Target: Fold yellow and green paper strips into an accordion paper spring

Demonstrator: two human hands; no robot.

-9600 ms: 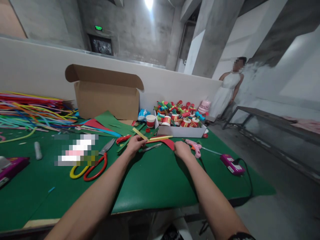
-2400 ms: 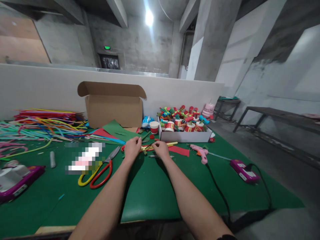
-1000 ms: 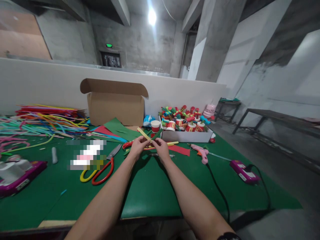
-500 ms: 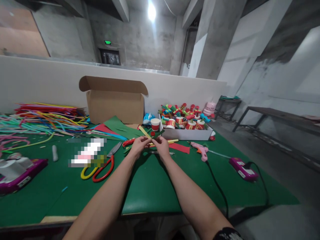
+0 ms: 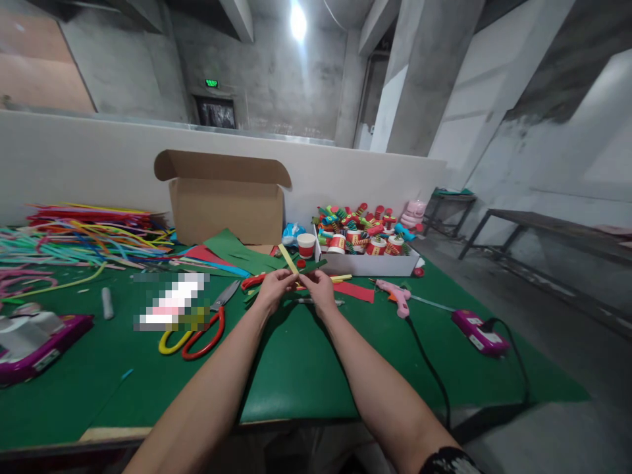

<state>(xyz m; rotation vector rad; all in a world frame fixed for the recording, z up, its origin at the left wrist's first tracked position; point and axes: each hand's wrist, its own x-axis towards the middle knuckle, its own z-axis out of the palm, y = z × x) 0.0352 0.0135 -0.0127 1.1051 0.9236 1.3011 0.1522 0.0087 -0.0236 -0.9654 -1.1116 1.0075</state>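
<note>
My left hand [image 5: 275, 289] and my right hand [image 5: 318, 288] meet just over the table, fingers pinched. Between their fingertips a yellow strip [image 5: 288, 257] and a dark green strip [image 5: 315, 266] cross at an angle. The fingers hide the crossing, so I cannot tell which hand grips which strip. Behind it is a small red round piece [image 5: 301, 263]. Beside my left hand lie a red-handled tool [image 5: 253, 282] and large scissors [image 5: 203, 334] with one yellow and one red handle. A red strip [image 5: 356, 291] lies right of my right hand.
A pink glue gun [image 5: 395, 293] and purple power strip [image 5: 480, 333] lie right, their cords crossing the table. A white box [image 5: 368, 265] holds decorated cups. A paper cup [image 5: 305, 245], open cardboard box [image 5: 227, 210], green sheets [image 5: 237, 253] and coloured pipe cleaners [image 5: 99, 237] stand or lie behind.
The yellow strip's far end has swung slightly up and right, standing steeper. The green strip has shifted a little. Both hands stay almost in place, still pinching.
</note>
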